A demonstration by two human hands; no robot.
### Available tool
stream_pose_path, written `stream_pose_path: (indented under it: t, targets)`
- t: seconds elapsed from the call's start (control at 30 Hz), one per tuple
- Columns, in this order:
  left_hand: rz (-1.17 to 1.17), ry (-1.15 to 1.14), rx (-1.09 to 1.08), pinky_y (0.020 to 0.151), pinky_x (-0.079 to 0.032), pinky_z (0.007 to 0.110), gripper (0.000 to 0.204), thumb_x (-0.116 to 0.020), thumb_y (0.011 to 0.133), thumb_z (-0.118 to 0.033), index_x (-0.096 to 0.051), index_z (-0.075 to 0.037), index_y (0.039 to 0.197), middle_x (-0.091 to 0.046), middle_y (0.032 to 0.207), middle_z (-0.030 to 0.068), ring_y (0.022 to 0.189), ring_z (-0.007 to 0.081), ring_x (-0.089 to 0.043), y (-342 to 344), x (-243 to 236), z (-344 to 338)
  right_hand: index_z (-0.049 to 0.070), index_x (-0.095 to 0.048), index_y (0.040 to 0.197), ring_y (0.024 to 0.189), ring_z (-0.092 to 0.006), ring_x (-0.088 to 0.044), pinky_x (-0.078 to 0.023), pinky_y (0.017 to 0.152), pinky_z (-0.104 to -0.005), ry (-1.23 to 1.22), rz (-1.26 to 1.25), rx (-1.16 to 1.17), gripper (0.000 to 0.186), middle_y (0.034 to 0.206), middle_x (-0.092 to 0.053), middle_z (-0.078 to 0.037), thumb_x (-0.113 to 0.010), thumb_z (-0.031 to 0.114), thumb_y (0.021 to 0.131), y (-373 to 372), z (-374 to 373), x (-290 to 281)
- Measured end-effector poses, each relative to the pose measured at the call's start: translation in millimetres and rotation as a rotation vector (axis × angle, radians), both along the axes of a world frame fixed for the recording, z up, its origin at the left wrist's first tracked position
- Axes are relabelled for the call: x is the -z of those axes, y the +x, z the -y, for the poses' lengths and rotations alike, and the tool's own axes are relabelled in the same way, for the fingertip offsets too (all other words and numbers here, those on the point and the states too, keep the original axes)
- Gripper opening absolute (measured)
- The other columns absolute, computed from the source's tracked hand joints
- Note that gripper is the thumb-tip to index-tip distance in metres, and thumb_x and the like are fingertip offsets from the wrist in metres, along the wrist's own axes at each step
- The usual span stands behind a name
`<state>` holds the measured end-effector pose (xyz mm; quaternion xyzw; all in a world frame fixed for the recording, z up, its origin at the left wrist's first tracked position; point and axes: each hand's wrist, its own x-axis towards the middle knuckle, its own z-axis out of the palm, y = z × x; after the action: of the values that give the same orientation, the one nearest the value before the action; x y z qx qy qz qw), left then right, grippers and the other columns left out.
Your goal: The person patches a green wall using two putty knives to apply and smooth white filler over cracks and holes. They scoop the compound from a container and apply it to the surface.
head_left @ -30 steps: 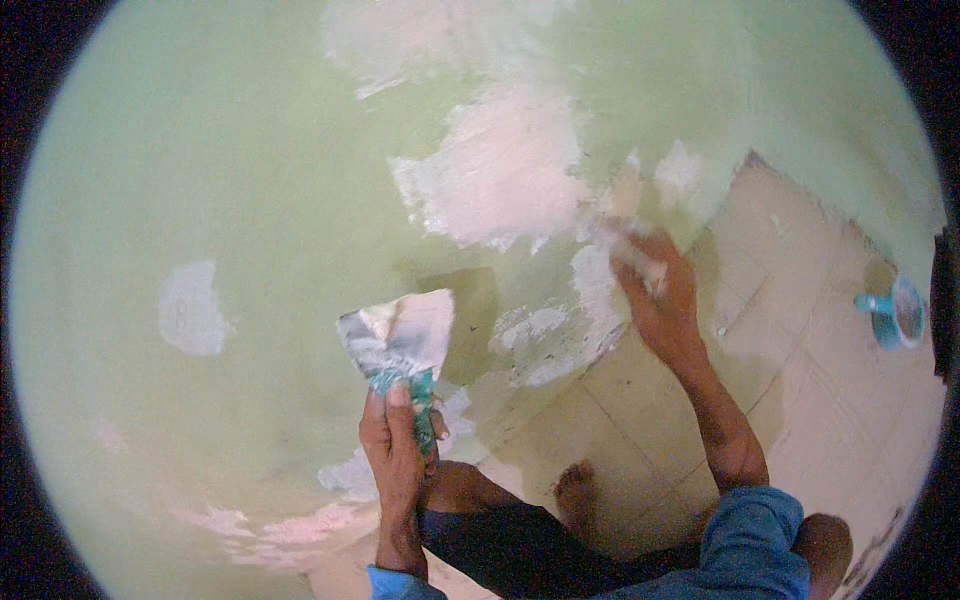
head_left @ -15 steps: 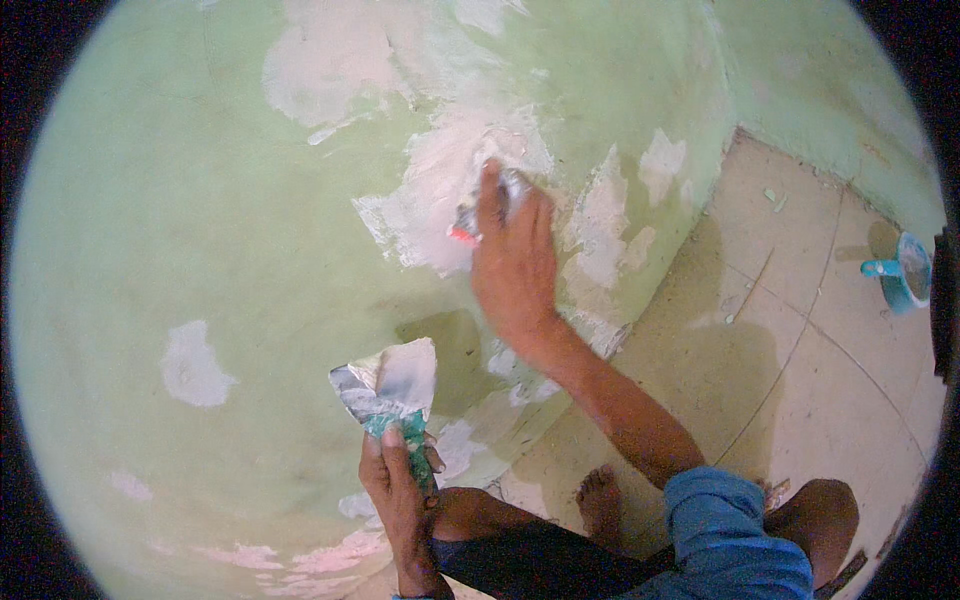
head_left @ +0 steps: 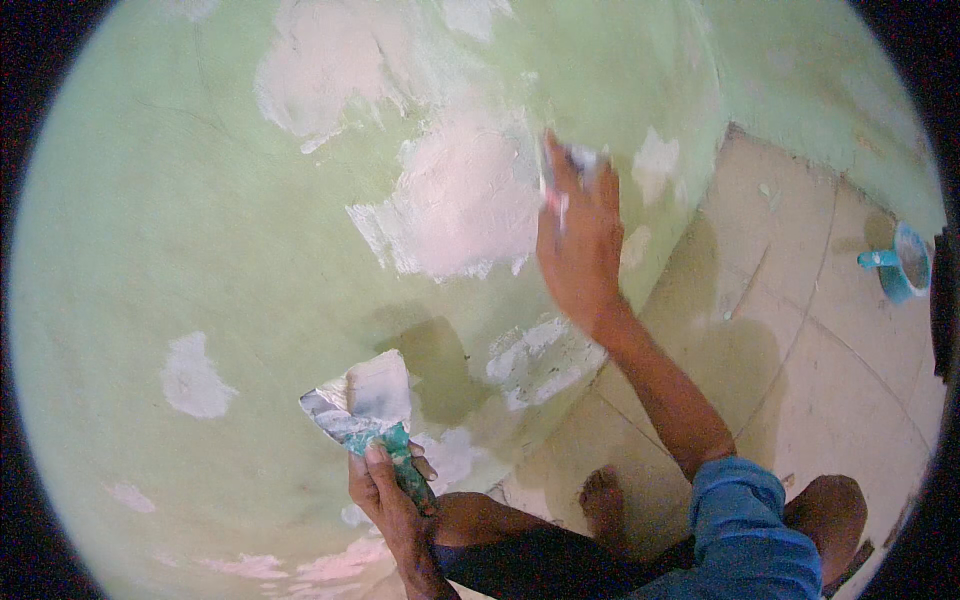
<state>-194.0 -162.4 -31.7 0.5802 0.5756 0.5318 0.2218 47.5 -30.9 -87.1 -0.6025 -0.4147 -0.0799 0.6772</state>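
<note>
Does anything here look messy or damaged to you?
Yes. The green wall is blotchy, with ragged pale patches breaking up its colour. A small pale fleck lies on the tiled floor, perhaps dropped, and the scraper in the left hand is smeared with pale paste.

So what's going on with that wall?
A person is working low down by a green wall. Their left hand holds a scraper with pale paste on it. Their right hand has a small, blurry tool beside a big pale patch. A blue cup stands on the floor.
</note>
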Motion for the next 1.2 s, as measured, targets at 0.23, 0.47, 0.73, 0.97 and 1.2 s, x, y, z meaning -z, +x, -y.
stream_pose_path:
  t: [0.23,0.47,0.73,0.97,1.2]
  targets:
    - [-0.052,0.024,0.058,0.034,-0.036,0.022,0.027,-0.041,0.099,-0.027,-0.05,-0.001,0.095,-0.06,0.071,0.0114,0.047,0.0134,-0.054,-3.3,1.6,-3.8,0.001,-0.043,0.134,0.097,-0.0382,-0.047,-0.044,0.083,-0.0435,0.04,0.057,0.018,0.059,0.107,-0.047,-0.023,-0.057,0.003,0.077,-26.9,-13.9,-28.3]
    - [-0.012,0.033,0.003,0.036,-0.04,0.025,0.029,-0.043,0.098,-0.03,-0.05,-0.003,0.088,-0.058,0.065,0.0101,0.042,0.014,-0.052,8.1,2.7,-3.8,0.002,-0.042,0.136,0.088,-0.0371,-0.049,-0.045,0.079,-0.0425,0.191,0.334,-0.206,0.064,0.107,-0.049,-0.022,-0.057,0.005,0.074,-54.9,29.1,-4.2]
    - [-0.046,0.053,0.016,0.037,-0.041,0.025,0.028,-0.043,0.098,-0.029,-0.05,-0.003,0.089,-0.058,0.065,0.0105,0.044,0.0145,-0.053,3.8,3.2,-5.3,0.004,-0.048,0.131,0.094,-0.0357,-0.05,-0.044,0.083,-0.0422,0.068,0.05,0.045,0.052,0.104,-0.051,-0.019,-0.058,0.006,0.08,25.0,-14.5,-23.1]
    - [-0.064,0.063,0.01,0.039,-0.043,0.026,0.028,-0.044,0.097,-0.029,-0.051,-0.003,0.089,-0.058,0.066,0.0104,0.046,0.0144,-0.054,2.9,1.9,-4.9,0.004,-0.049,0.13,0.093,-0.0332,-0.052,-0.047,0.078,-0.0392,0.191,0.302,-0.126,0.055,0.105,-0.053,-0.017,-0.056,0.008,0.075,-54.2,18.6,-25.7]
    - [-0.016,0.07,0.013,0.039,-0.042,0.025,0.028,-0.044,0.097,-0.029,-0.05,-0.003,0.09,-0.058,0.066,0.0101,0.045,0.0139,-0.052,-1.3,5.2,-3.8,0.009,-0.049,0.132,0.094,-0.0364,-0.052,-0.044,0.084,-0.0428,-0.085,0.005,0.047,0.057,0.103,-0.052,-0.019,-0.059,0.001,0.076,8.9,-3.8,-6.1]
